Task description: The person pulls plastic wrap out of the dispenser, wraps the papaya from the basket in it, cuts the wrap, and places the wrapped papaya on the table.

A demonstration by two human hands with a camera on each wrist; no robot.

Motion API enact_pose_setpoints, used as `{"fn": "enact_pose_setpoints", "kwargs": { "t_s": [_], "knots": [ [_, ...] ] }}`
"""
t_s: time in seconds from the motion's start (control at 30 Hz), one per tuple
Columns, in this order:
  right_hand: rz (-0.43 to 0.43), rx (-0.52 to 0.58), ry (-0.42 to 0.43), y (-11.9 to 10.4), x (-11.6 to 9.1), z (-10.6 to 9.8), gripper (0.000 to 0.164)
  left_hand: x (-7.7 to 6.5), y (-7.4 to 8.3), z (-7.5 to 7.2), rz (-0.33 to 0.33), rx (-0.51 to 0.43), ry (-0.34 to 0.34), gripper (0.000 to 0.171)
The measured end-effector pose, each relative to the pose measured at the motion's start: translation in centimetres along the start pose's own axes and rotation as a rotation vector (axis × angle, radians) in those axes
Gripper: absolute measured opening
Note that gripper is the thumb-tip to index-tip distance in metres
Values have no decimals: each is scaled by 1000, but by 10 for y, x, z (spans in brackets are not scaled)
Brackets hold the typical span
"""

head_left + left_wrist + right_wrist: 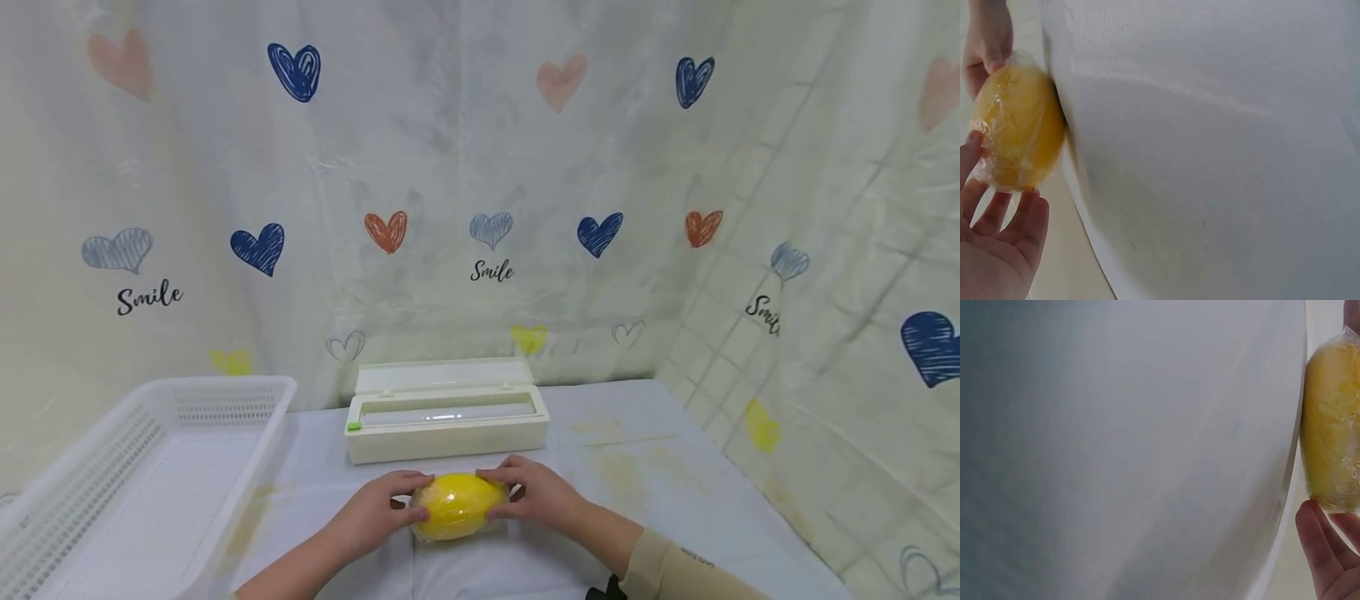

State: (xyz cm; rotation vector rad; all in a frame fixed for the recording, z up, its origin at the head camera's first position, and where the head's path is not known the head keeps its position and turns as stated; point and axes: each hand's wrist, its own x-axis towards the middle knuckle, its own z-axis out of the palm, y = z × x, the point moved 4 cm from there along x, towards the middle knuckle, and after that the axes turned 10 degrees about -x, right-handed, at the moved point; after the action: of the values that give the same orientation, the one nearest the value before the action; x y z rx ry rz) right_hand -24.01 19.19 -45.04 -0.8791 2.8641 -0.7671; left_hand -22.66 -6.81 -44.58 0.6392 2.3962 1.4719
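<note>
A smooth yellow oval fruit (pixel 456 505), wrapped in clear cling film, lies sideways between both hands over the white-covered table (pixel 637 500). At its left end, my left hand (pixel 384 506) holds it between thumb and fingers. My right hand (pixel 536 493) grips the opposite end in the same way, thumb on the near side. Wrinkled, shiny film shows on the fruit (pixel 1019 128) in the left wrist view, with fingertips of the left hand (pixel 1000 244) against its end. In the right wrist view, the right hand's fingers (pixel 1317 540) touch the film-covered end.
Behind the fruit stands a white cling film dispenser (pixel 450 439), its lid (pixel 444 376) raised and a roll visible inside. A large white perforated basket (pixel 258 417) is at the left. A curtain (pixel 420 167) printed with hearts hangs behind the table and along its right side.
</note>
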Motion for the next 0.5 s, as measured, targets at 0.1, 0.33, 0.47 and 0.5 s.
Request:
{"fn": "enact_pose_setpoints", "kwargs": {
  "t_s": [0.1,0.33,0.47,0.5],
  "knots": [
    [-4,4,1,-3,-2,0,56,-1,-1,-2,-1,-15,-16,52],
    [-12,-2,-7,-4,-7,-7,62,-1,3,2,-38,-64,-54,55],
    [-6,-40,3,-5,-9,-12,69,-1,9,2,-47,-80,-59,60],
    [-4,-46,2,-5,-9,-13,70,-1,11,2,-48,-81,-60,59]
  ]
}}
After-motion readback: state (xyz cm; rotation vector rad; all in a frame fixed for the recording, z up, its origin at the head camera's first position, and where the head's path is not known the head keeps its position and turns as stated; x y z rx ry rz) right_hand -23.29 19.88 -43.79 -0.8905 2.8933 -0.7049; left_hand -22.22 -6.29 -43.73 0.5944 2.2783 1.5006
